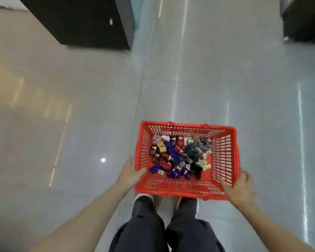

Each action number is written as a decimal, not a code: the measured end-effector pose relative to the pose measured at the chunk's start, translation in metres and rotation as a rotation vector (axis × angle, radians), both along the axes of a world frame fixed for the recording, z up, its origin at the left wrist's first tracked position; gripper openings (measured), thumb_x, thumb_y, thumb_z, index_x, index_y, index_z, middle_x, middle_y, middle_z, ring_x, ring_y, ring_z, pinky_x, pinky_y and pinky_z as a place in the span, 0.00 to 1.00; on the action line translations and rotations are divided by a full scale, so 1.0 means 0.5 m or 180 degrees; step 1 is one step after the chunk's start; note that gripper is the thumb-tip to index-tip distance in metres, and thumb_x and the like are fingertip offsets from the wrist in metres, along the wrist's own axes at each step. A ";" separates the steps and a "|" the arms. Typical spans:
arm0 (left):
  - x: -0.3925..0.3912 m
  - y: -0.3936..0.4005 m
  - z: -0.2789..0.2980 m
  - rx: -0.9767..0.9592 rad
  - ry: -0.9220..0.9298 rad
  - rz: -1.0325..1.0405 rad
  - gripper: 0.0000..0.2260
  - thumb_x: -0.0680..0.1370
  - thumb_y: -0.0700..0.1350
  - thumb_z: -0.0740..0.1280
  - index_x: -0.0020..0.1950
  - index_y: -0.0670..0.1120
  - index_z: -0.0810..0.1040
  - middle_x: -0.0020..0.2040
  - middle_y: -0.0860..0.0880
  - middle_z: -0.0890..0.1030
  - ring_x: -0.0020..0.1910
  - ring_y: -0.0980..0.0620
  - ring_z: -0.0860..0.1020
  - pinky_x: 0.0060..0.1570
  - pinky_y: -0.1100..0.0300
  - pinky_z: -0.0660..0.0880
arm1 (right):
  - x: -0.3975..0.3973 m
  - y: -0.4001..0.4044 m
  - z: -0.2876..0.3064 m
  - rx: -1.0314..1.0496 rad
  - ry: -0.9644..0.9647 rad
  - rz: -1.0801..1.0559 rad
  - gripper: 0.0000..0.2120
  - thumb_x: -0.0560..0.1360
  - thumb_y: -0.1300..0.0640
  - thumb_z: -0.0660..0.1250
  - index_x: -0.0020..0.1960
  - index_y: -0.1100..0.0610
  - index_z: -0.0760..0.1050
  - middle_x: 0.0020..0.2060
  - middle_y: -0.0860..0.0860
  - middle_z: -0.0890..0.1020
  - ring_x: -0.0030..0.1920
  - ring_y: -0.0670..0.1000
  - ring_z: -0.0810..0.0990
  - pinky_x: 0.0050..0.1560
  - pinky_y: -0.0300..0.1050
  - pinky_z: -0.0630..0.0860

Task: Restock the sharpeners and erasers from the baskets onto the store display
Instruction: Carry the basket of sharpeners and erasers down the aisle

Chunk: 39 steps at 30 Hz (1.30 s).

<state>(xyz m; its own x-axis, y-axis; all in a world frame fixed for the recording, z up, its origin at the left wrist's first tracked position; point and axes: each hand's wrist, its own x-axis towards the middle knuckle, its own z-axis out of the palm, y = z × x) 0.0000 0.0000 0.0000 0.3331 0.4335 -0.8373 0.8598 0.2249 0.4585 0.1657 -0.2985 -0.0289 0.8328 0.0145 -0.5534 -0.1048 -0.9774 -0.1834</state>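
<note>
A red basket [186, 159] is held above the tiled floor [80, 106], with a blurred heap of small blue, red, yellow and black items [180, 157] inside. The left hand [132, 172] and right hand [239, 185] grip its near corners, fingers [225, 183] curled over the rim.

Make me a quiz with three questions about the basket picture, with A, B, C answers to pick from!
1. Where does the left hand hold the basket?
A. At its near left corner
B. On a raised handle
C. Under its far wall

2. What colour is the basket?
A. Green
B. Red
C. Yellow

3. What state is the basket in?
A. Empty
B. Upside down
C. Upright, with small stationery items piled on its bottom

Answers:
1. A: the left hand grips the near left corner, while the right hand grips the near right corner.
2. B: the mesh walls and rim are red all round.
3. C: blue, red and dark pieces lie heaped inside the open top.
</note>
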 end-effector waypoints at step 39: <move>0.460 0.314 0.727 0.2156 -0.0283 0.0476 0.19 0.76 0.55 0.70 0.56 0.40 0.82 0.47 0.40 0.84 0.43 0.40 0.83 0.50 0.48 0.80 | 0.477 0.194 0.732 0.1468 -0.0881 -0.1656 0.16 0.72 0.52 0.73 0.55 0.60 0.80 0.45 0.60 0.85 0.45 0.62 0.84 0.48 0.60 0.80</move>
